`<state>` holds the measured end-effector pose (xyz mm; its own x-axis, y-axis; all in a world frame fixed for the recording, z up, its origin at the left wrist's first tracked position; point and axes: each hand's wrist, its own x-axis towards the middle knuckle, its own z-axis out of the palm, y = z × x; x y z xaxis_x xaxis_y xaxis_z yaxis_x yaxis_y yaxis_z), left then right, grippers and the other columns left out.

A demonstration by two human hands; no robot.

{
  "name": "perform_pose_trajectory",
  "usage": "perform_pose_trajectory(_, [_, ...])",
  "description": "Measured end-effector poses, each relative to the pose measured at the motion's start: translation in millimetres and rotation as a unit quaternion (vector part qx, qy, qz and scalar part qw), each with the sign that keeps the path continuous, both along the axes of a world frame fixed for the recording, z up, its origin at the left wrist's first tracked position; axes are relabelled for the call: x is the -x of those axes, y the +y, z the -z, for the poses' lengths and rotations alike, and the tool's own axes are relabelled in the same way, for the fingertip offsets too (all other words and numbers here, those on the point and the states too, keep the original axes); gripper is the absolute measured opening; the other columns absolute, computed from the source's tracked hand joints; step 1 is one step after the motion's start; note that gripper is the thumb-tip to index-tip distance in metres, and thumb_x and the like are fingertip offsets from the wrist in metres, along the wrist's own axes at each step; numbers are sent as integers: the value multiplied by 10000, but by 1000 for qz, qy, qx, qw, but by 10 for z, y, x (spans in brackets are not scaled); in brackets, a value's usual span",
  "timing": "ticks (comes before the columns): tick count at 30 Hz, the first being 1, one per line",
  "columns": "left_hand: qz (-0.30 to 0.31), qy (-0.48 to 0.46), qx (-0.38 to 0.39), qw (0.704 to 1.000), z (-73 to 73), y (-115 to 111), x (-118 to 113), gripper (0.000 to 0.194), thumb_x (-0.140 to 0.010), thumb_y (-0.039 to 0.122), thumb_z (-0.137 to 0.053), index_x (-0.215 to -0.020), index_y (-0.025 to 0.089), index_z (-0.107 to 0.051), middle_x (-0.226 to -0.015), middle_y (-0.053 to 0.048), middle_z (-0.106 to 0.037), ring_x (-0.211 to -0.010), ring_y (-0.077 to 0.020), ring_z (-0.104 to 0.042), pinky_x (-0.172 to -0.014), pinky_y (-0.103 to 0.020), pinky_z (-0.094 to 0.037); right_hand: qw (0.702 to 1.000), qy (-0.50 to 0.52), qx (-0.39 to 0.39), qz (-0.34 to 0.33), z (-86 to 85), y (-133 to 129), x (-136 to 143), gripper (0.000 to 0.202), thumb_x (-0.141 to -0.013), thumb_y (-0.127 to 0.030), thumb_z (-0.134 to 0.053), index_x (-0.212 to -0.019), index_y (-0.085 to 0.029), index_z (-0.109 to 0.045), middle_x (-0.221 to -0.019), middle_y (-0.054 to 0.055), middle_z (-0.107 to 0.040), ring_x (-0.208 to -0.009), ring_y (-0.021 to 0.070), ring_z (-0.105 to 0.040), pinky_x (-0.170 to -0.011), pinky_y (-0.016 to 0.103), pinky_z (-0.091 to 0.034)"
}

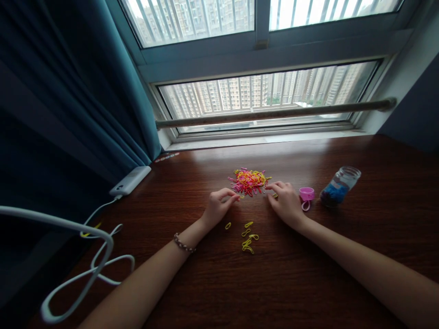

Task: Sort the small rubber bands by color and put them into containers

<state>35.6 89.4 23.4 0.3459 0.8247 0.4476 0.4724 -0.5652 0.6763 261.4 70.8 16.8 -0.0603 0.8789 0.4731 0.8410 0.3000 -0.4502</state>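
A heap of small pink, red, orange and yellow clips (249, 181) lies on the brown table. At its lower left is my left hand (221, 204), thumb and forefinger pinched at a small yellow clip (242, 197). My right hand (285, 201) rests at the heap's right edge with its fingers apart, and a yellow clip (275, 195) shows beside its fingers. Nearer to me lie several loose yellow clips (247, 245), with a single one (228, 225) to their left.
Right of my right hand are a pink lid with a loop (306, 193) and a tilted clear jar (340, 186) with blue contents. A white power strip (130, 181) and looping white cable (99, 230) lie at left, below a blue curtain (113, 82). A window stands behind the table.
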Motion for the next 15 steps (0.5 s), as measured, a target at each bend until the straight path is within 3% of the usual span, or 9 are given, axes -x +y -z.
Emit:
perform_pose_trajectory(2, [97, 34, -17, 995, -53, -88, -70, 237, -828, 314, -501, -693, 156, -614, -718, -56, -647, -706, -151, -592, -697, -283, -470, 999, -24, 29, 27, 42, 28, -22, 166, -794, -209, -515, -887, -201, -653, -898, 73, -629, -844, 231, -515, -767, 351, -408])
perform_pose_trajectory(4, [191, 89, -39, 977, -111, -167, -128, 232, -833, 299, -489, -695, 167, -620, -737, -65, -649, -765, -162, -588, -754, -307, -465, 999, -23, 48, 6, 74, 45, -34, 184, -805, -168, -481, -863, -195, -653, -877, 72, -625, -848, 215, -521, -774, 327, -413])
perform_pose_trajectory(7, [252, 142, -63, 955, -172, -231, -161, 222, -832, 305, -481, -718, 192, -634, -787, -65, -660, -869, -183, -574, -839, -345, -439, 998, 12, 53, -42, 89, 61, -34, 219, -807, -110, -444, -807, -191, -648, -841, 60, -617, -827, 182, -544, -763, 290, -425])
perform_pose_trajectory(9, [237, 132, -74, 960, -176, -226, -144, 249, -849, 297, -446, -721, 195, -633, -810, -64, -662, -914, -188, -562, -878, -360, -423, 995, 51, 42, -71, 70, 48, -12, 207, -797, -100, -454, -795, -183, -644, -834, 56, -611, -787, 165, -557, -735, 278, -437])
perform_pose_trajectory(11, [183, 97, -87, 975, -149, -178, -101, 287, -870, 272, -397, -718, 186, -625, -814, -65, -659, -923, -186, -555, -888, -364, -422, 987, 99, 28, -124, 27, -5, 39, 176, -790, -114, -477, -796, -177, -642, -827, 52, -608, -733, 147, -563, -685, 263, -450])
perform_pose_trajectory(15, [27, 68, -124, 990, -53, 24, 40, 282, -871, 269, -393, -716, 182, -611, -831, -61, -646, -918, -186, -551, -881, -371, -432, 926, 143, 75, -342, -101, -204, 192, 123, -791, -203, -537, -848, -182, -644, -816, 37, -620, -645, 107, -564, -572, 212, -456])
